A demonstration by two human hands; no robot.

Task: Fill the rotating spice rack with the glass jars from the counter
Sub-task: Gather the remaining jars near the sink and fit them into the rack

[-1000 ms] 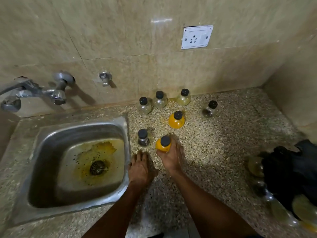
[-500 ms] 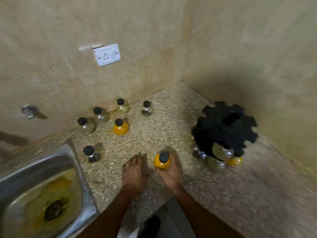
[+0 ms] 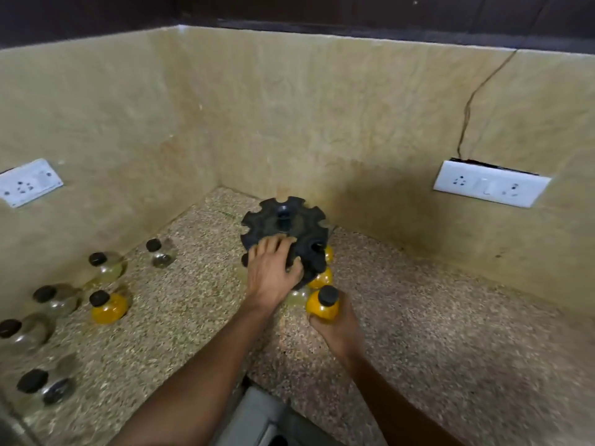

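The black rotating spice rack [image 3: 286, 225] stands in the counter's back corner, with a few yellow-filled jars [image 3: 320, 278] hanging in its front slots. My left hand [image 3: 272, 272] rests flat on the rack's near rim. My right hand [image 3: 338, 329] grips a yellow-filled glass jar [image 3: 323, 305] with a black cap, just in front of the rack's lower right side. On the counter to the left stand several more black-capped jars: another yellow one [image 3: 108, 305], clear ones [image 3: 106, 267], and a small one [image 3: 160, 252] nearer the rack.
The speckled stone counter [image 3: 434, 333] is walled by beige tile at the back and right. A white socket plate [image 3: 491, 183] sits on the right wall and another [image 3: 27, 181] on the left wall. A gap opens at the counter's front edge [image 3: 257, 413].
My view has swung right from the sink to the corner. My right hand has carried the yellow jar over to the rack, and my left hand has left the counter and landed on the rack.
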